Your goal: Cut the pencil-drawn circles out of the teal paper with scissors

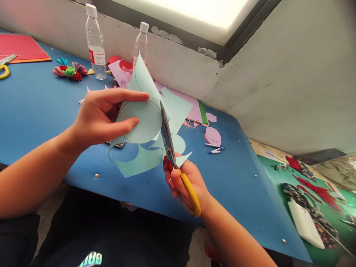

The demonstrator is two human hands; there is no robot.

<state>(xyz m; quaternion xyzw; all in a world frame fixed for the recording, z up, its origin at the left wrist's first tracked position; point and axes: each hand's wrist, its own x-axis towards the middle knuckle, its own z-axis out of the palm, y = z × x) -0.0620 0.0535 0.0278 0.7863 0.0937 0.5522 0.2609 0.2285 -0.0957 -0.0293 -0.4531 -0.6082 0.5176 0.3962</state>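
Observation:
My left hand (108,115) pinches a sheet of pale blue paper (141,122) between thumb and fingers, held up over the table. Curved outlines are drawn on the sheet, one of them a near-full circle. My right hand (186,181) grips yellow-handled scissors (168,137), their blades pointing up at the sheet's right edge. Whether the blades are parted is hard to see. A cut strip of pale blue paper (133,163) with a curved edge hangs below the sheet. Behind lies another pale blue piece (179,107), and a pale blue disc (178,144) rests near the scissors.
Two plastic bottles, one nearer (96,48) and one farther (141,40), stand by the wall. Lilac discs (213,136) and pens (214,149) lie right on the blue table (233,193). Colourful crumpled pieces (71,70), red sheets (22,48) and other scissors (5,70) are left.

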